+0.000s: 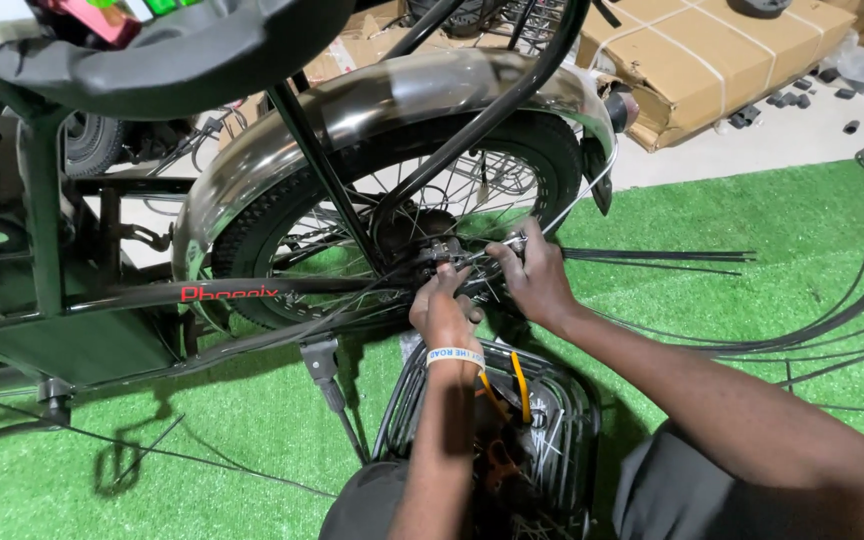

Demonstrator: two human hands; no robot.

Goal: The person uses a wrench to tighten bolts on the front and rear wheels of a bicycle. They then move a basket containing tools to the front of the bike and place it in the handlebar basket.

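Observation:
A black bicycle stands on green turf, its rear wheel (552, 150) under a shiny chrome mudguard (352, 100). My left hand (444, 312) grips the hub area at the wheel's axle (432, 245), fingers curled around a small part there. My right hand (537, 280) pinches a thin silver rod or stay (512, 243) right beside the axle. What my left fingers close on is hidden by the hand. A white wristband sits on my left wrist.
A black wire basket (552, 400) with orange-handled tools lies on the turf by my knees. Thin black rods (652, 258) and cables (832, 320) lie to the right. The kickstand (332, 375) hangs left of my arm. Cardboard boxes (712, 50) stand behind.

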